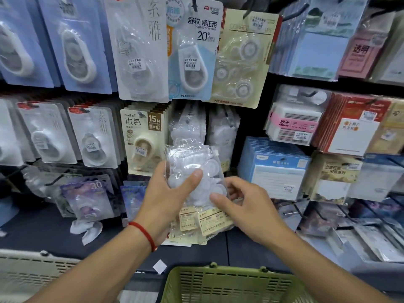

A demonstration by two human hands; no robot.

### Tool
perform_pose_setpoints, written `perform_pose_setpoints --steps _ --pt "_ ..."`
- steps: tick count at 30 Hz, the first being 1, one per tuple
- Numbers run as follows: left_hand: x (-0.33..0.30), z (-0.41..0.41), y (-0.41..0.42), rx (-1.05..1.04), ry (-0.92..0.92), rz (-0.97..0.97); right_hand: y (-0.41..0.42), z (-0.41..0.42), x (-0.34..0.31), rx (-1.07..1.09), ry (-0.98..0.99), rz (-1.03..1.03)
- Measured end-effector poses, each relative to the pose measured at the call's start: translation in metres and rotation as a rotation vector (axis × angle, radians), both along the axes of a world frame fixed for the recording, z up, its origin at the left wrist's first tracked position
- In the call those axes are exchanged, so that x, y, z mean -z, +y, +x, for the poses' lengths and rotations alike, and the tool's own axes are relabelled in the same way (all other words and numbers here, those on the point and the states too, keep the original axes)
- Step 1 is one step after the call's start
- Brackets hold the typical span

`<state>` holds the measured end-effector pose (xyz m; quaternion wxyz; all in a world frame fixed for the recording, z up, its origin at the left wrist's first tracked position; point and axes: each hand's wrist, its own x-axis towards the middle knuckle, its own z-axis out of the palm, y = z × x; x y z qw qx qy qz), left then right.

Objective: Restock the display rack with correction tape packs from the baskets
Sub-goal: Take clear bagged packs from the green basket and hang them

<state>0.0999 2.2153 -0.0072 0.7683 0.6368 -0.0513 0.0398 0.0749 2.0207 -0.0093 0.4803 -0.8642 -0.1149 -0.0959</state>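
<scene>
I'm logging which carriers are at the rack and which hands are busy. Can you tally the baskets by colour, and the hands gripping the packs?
Green basket: 1
Beige basket: 1
Hands gripping the clear correction tape packs: 2, left hand and right hand
Total: 4

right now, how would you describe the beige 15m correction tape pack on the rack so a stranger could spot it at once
Start at the dark display rack of hanging stationery and find its second row of hooks, just above the person's left hand. There hangs the beige card-backed correction tape pack, left of the clear bags. Its neighbours are white or clear; only it has a cream card with a brown 15M label.
</scene>
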Motion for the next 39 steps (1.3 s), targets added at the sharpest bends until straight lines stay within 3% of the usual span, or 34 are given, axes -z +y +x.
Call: perform_pose_setpoints --steps 5,12,23,27,30,32,35,39 --pt "-0.003 0.005 0.01 0.142 0.011 -0.084 -0.004 0.001 -0.007 0.089 -0.027 0.317" --pt "-0.003 0.012 0.017 -0.085 -0.042 0.031 -0.014 0.004 -0.017 0.161 -0.087 0.367" --pt "-0.001 0.017 0.022 -0.147 -0.08 0.012 -0.011 0.002 -0.021 0.196 -0.095 0.406" --pt "-0.001 0.016 0.021 -0.164 -0.121 0.027 -0.013 0.005 -0.017 0.206 -0.03 0.312" --pt "-0.001 0.013 0.019 -0.167 -0.155 0.059 -0.018 0.008 -0.016 0.372 -0.073 -0.08" --pt "0.0 0.009 0.016 -0.138 -0.166 0.092 -0.017 0.007 -0.016 0.289 -0.066 -0.147" --pt "0.005 0.002 0.006 -0.035 -0.151 0.122 -0.007 0.004 -0.011 -0.03 0.198 0.008" --pt "0.004 0.0 -0.004 0.023 -0.114 0.104 0.0 0.004 -0.005 -0.022 0.102 0.065"
